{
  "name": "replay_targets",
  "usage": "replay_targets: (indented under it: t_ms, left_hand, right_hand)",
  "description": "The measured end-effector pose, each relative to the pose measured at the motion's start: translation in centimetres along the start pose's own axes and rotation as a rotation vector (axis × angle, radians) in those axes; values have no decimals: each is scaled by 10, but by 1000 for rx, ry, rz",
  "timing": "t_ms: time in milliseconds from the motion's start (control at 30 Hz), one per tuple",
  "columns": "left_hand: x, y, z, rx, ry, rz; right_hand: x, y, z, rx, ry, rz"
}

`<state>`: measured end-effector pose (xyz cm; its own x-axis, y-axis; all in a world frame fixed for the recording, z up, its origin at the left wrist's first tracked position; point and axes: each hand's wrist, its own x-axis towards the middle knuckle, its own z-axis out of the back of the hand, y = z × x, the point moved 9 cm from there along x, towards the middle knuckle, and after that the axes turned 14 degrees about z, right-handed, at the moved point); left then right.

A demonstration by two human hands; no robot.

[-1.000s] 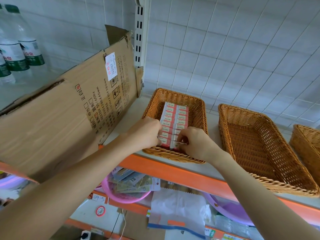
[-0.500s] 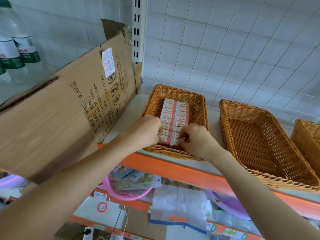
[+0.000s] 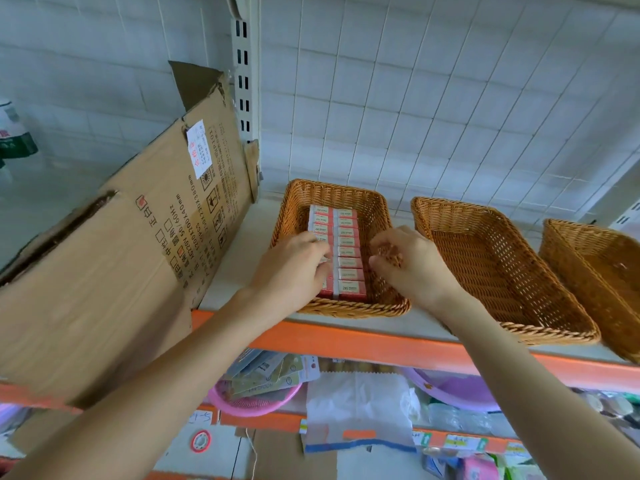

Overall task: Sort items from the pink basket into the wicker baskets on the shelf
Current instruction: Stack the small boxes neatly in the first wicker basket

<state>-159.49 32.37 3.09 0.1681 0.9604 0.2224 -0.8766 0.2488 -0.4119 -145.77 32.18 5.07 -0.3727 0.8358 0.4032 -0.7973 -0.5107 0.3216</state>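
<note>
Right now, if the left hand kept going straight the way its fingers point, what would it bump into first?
The left hand points right, across the left wicker basket. It would probably push into the red boxes at its fingertips first; it seems to be touching them already, though depth is hard to judge.

Woven wicker baskets (image 3: 502, 271), rough and matt. Small boxes (image 3: 348, 252) of smooth printed card. Corrugated cardboard carton (image 3: 121, 258), matt, torn at the edges. Painted orange metal shelf (image 3: 381, 344). Glossy pink plastic basket (image 3: 252, 401). Glazed white wall tiles (image 3: 433, 98).
</note>
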Motion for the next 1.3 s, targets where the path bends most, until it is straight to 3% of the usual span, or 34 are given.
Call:
replay_targets:
  t_ms: [300,700,967,1300]
  left_hand:
    - [-13,-89,-44,-19,59,-240]
    - [-17,-265,-126,52,121,-370]
    - [-28,-429,-188,-36,144,-534]
    - [-46,-571,-232,0,178,-711]
  right_hand:
    - [-86,-60,32,-336,27,-229]
    - [-225,-167,148,-411,-57,-363]
    - [-345,-260,245,-435,-78,-544]
    - [-467,-312,319,-506,-126,-784]
